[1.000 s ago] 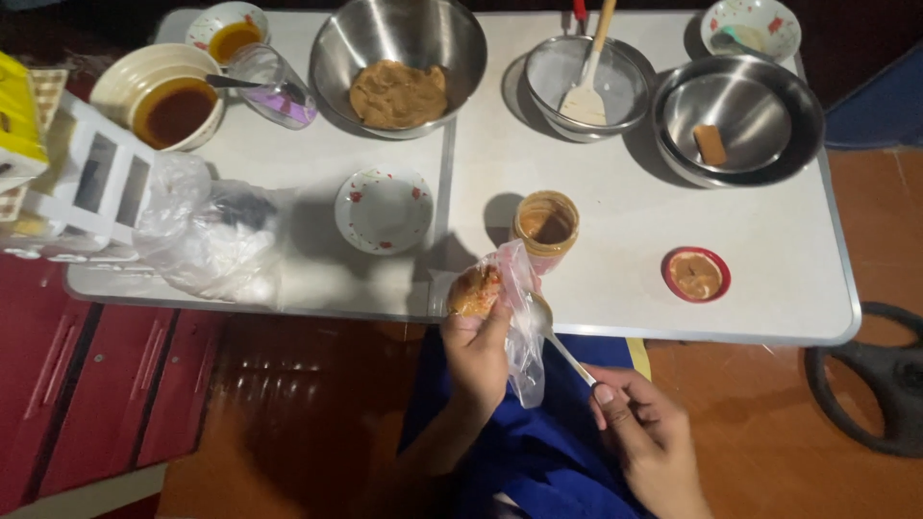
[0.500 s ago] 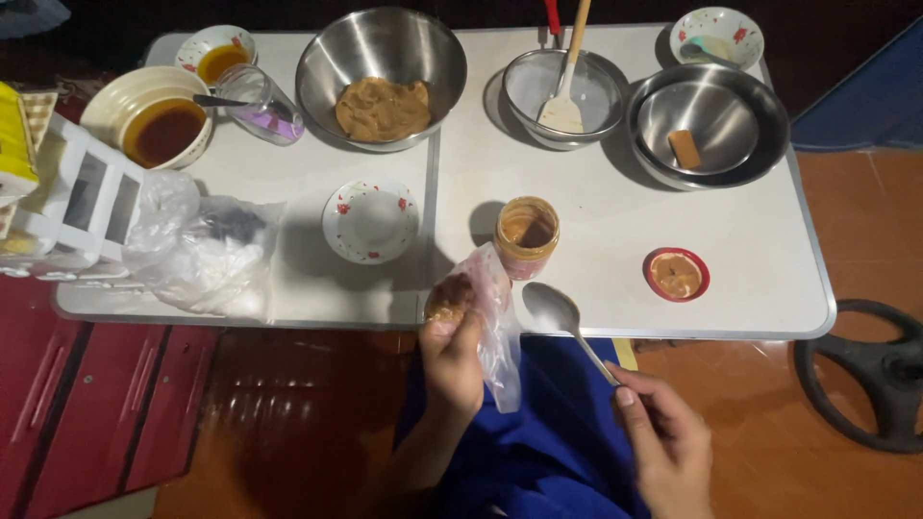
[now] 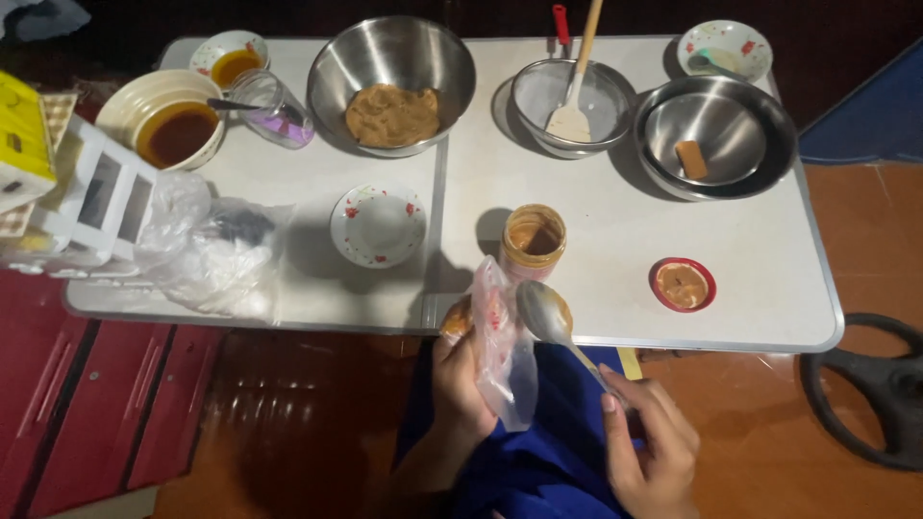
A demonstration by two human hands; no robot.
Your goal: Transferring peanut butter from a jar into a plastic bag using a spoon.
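Hands below table edge: left hand grips plastic bag; right hand holds spoon.

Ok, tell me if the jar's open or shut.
Open: the jar stands upright with no lid on, brown paste visible inside; a red lid lies apart on the table.

Just ahead of the fingers of the left hand, an open jar stands at the near edge of the bench, blocking a straight reach forward. Bare bench lies between the jar and the small saucer to its left. More lies between the jar and the red lid, ahead of the right hand.
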